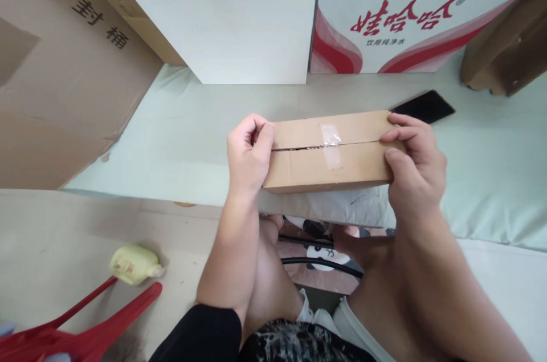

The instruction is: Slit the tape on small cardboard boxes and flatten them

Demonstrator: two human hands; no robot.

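A small brown cardboard box (299, 168) lies across the front edge of the pale green covered surface. Its two top flaps meet along a seam, with a strip of clear tape (330, 145) over the middle. My left hand (250, 151) grips the box's left end, thumb and fingers curled at the corner. My right hand (412, 159) holds the right end, its fingertips and thumb resting on the flaps near the seam. The seam shows a thin dark gap toward the left. Part of a black phone-like slab (427, 106) shows behind my right hand.
At the back stand a plain white box (239, 25) and a white carton with red lettering (401, 31). A large brown carton (72, 94) fills the left. Brown cardboard (504, 43) stands at the right. On the floor lie a yellow bottle (134, 264) and a red plastic object (85, 333).
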